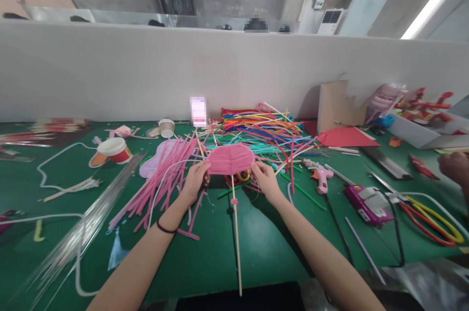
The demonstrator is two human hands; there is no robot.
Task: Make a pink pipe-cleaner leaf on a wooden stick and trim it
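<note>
A pink fan-shaped piece made of pipe cleaners (230, 159) sits on top of a thin wooden stick (237, 242) that runs down toward me. My left hand (195, 180) pinches its left edge. At its right edge my right hand (264, 179) does the same. Both hands hold the piece just above the green table (205, 257). A thin wire loops below the piece between my hands.
A heap of coloured pipe cleaners (264, 130) lies behind the piece, with pink ones (161, 179) to the left. A pink glue gun (321, 174), a purple tool (366, 201), red and yellow scissors handles (432, 223), a paper cup (115, 149) and silver wires (84, 223) lie around. Another person's hand (454, 166) shows at the right edge.
</note>
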